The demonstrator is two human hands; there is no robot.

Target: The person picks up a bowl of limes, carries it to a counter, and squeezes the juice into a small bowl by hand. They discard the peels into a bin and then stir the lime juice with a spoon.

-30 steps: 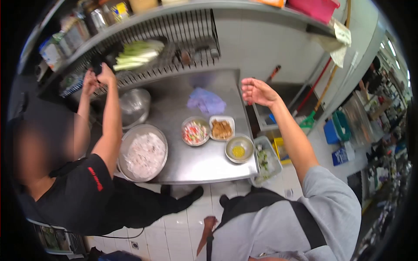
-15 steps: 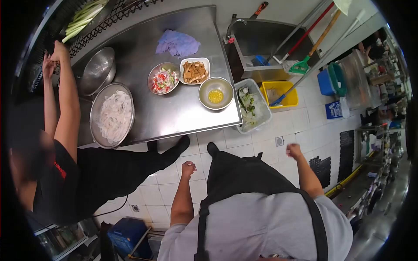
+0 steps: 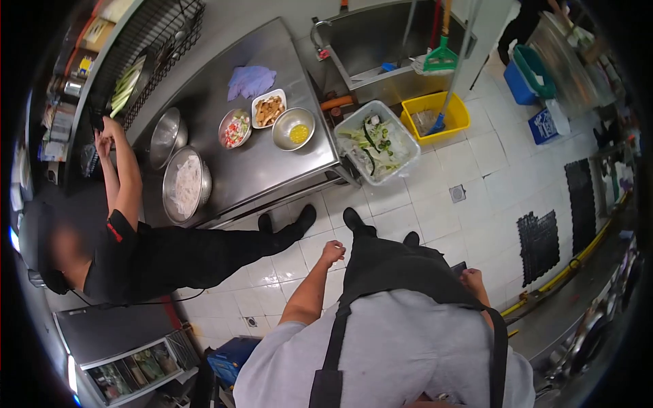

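My left hand (image 3: 333,253) hangs beside my apron above the floor, its fingers loosely curled in with nothing visible in them. At the right side of my apron (image 3: 401,272), my right hand (image 3: 471,277) is closed at the edge of a dark, flat, rectangular object (image 3: 458,268), possibly a phone; its fingers are partly hidden. Both hands are apart from the steel table (image 3: 265,163). On that table stand a bowl of yellow liquid (image 3: 298,133), a white dish of browned pieces (image 3: 269,109), a bowl of chopped red and green vegetables (image 3: 235,129) and a bowl of pale noodles (image 3: 186,185).
A co-worker in black (image 3: 197,258) stands at left, hands raised to a shelf with green stalks (image 3: 126,92). A tub of vegetable scraps (image 3: 378,143) and a yellow bucket (image 3: 435,117) stand by the sink (image 3: 388,41). Black mats (image 3: 537,248) lie at right.
My view has shifted and turned. My right hand has come in to my apron, where the dark flat object now shows. The co-worker still reaches up to the shelf.
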